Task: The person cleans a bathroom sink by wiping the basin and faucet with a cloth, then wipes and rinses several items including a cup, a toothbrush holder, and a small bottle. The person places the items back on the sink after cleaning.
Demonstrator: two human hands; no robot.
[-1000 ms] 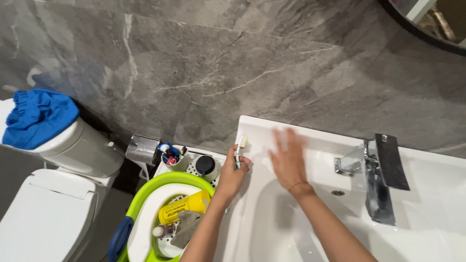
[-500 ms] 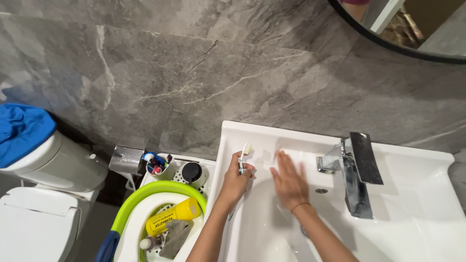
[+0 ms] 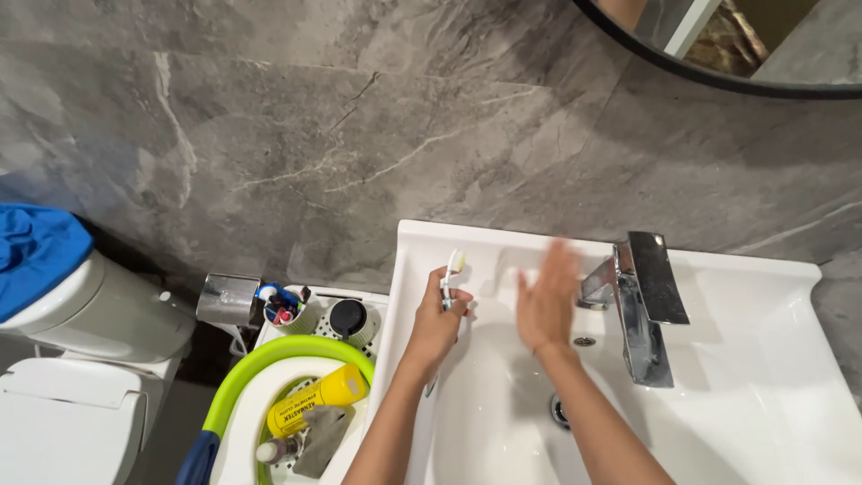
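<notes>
My left hand (image 3: 436,321) is closed around a white toothbrush (image 3: 452,269), held upright at the left rim of the white sink (image 3: 772,341). The brush head points up, above my fist. My right hand (image 3: 545,301) is flat with fingers spread over the back ledge of the sink, blurred with motion, just left of the chrome faucet (image 3: 642,301). It holds nothing. The drain (image 3: 558,410) shows beside my right forearm.
A cup of toothbrushes (image 3: 283,308) and a dark-lidded jar (image 3: 348,319) stand on a white rack left of the sink. Below them a green-rimmed seat (image 3: 287,355) and a yellow bottle (image 3: 314,400). A toilet (image 3: 81,359) with blue cloth (image 3: 31,251) is at far left. A mirror (image 3: 745,45) hangs above.
My right hand has slid right along the sink's back ledge toward the faucet. The view has shifted right. My left hand keeps holding the toothbrush.
</notes>
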